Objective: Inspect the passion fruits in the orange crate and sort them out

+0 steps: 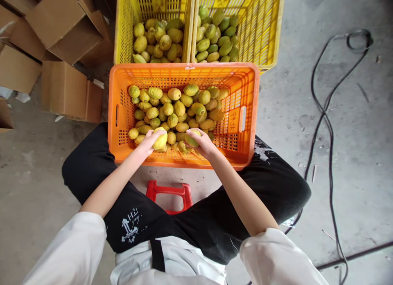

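My left hand (147,142) is closed around a yellow fruit (160,139), lemon-like in look, over the near side of an orange plastic crate (238,157). A greener yellow fruit (192,139) sits in my right hand (204,143), fingers wrapped round it. The two hands are a short way apart, both above the loose fruit (179,108) heaped in the crate. Those fruits are mostly yellow, some with green or brownish patches.
Behind the orange crate stand two yellow crates, the left one (125,31) with yellowish fruit and the right one (260,35) with greener fruit. Cardboard boxes (63,88) lie at the left. A red stool (169,190) shows between my legs. A black cable (325,113) crosses the floor at right.
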A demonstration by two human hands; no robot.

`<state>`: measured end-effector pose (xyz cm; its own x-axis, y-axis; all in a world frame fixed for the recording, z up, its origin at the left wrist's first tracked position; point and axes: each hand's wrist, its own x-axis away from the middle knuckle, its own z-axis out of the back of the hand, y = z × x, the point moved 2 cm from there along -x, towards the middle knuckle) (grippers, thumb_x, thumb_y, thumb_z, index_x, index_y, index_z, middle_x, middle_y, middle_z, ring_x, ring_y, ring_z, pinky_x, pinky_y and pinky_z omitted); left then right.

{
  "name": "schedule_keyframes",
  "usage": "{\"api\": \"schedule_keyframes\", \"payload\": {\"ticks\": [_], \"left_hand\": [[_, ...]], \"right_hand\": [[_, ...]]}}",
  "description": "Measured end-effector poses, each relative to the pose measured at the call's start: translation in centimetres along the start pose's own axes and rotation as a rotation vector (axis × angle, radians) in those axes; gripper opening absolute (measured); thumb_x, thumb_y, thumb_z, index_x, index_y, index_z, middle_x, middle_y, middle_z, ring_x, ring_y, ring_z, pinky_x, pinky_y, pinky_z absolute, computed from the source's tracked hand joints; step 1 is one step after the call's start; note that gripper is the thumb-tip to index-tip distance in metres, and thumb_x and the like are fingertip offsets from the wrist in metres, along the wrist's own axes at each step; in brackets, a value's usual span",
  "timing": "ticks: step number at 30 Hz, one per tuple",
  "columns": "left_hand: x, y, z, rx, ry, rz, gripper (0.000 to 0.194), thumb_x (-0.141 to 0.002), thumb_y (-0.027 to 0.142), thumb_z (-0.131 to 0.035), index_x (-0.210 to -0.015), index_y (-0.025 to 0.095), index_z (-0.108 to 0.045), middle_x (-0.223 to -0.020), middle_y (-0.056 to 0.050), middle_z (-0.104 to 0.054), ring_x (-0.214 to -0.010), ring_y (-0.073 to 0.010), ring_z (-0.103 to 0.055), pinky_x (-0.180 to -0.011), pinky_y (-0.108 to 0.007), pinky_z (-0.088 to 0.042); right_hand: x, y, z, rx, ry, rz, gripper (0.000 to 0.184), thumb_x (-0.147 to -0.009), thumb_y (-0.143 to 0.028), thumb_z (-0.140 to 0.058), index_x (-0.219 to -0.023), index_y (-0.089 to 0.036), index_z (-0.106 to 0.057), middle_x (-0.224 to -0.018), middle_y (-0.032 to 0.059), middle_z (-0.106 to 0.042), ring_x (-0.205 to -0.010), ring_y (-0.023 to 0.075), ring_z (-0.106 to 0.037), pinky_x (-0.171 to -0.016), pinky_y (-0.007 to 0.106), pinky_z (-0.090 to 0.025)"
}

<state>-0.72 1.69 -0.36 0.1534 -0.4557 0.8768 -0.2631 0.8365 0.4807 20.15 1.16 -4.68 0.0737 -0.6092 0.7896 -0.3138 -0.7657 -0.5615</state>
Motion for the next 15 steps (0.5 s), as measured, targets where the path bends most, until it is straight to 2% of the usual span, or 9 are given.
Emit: {"api": "schedule_keyframes", "payload": {"ticks": [2, 4, 6, 9, 12, 15], "left_hand": [[-0.2, 0.0, 0.0, 0.009, 0.013, 0.017, 0.015, -0.094, 0.019, -0.073, -0.094, 0.02, -0.058, -0.08, -0.001, -0.064, -0.071, -0.0152, -0.063, -0.065, -0.028, -0.056], [-0.5, 0.1, 0.1, 0.038, 0.019, 0.064, 0.012, -0.099, 0.027, -0.067, -0.093, 0.02, -0.06, -0.079, -0.002, -0.066, -0.069, -0.016, -0.065, -0.062, -0.027, -0.057], [-0.7, 0.1, 0.1, 0.056, 0.018, 0.119, 0.019, -0.102, 0.035, -0.06, -0.091, 0.019, -0.062, -0.078, -0.004, -0.069, -0.069, -0.0179, -0.068, -0.061, -0.027, -0.058], [-1.0, 0.1, 0.2, 0.051, 0.007, 0.154, 0.027, -0.106, 0.039, -0.05, -0.092, 0.019, -0.062, -0.076, -0.006, -0.07, -0.067, -0.0196, -0.072, -0.059, -0.026, -0.058], [-1.2, 0.0, 0.2, 0.04, 0.001, 0.17, 0.031, -0.107, 0.039, -0.043, -0.094, 0.018, -0.064, -0.071, -0.006, -0.069, -0.066, -0.0202, -0.072, -0.058, -0.025, -0.057], [-1.2, -0.1, 0.2, 0.038, -0.011, 0.183, 0.035, -0.107, 0.039, -0.041, -0.095, 0.016, -0.065, -0.069, -0.007, -0.069, -0.066, -0.0206, -0.072, -0.057, -0.026, -0.057]], "right_hand": [[0.0, 0.0, 0.1, -0.009, 0.037, 0.032, 0.05, -0.057, -0.032, -0.1, -0.088, -0.024, -0.061, -0.081, -0.0022, -0.068, -0.068, 0.0182, -0.073, -0.063, 0.031, -0.064], [0.0, -0.1, 0.1, -0.008, 0.057, 0.041, 0.05, -0.058, -0.032, -0.098, -0.089, -0.025, -0.059, -0.083, -0.0026, -0.068, -0.07, 0.0191, -0.073, -0.066, 0.033, -0.065], [0.0, -0.1, 0.1, -0.001, 0.078, 0.033, 0.043, -0.064, -0.037, -0.091, -0.089, -0.026, -0.058, -0.086, -0.0017, -0.068, -0.074, 0.0201, -0.073, -0.065, 0.033, -0.064], [0.1, -0.1, 0.3, 0.038, 0.163, 0.036, 0.034, -0.069, -0.042, -0.083, -0.089, -0.027, -0.06, -0.095, 0.0004, -0.068, -0.088, 0.0207, -0.071, -0.06, 0.026, -0.057], [0.0, 0.1, 0.6, 0.059, 0.228, 0.026, 0.035, -0.069, -0.045, -0.081, -0.09, -0.027, -0.06, -0.098, 0.0014, -0.067, -0.095, 0.0208, -0.067, -0.057, 0.022, -0.053], [-0.6, 0.5, 0.9, 0.053, 0.207, 0.022, 0.038, -0.07, -0.048, -0.08, -0.092, -0.027, -0.058, -0.096, 0.0017, -0.065, -0.092, 0.0209, -0.067, -0.059, 0.024, -0.055]]}}
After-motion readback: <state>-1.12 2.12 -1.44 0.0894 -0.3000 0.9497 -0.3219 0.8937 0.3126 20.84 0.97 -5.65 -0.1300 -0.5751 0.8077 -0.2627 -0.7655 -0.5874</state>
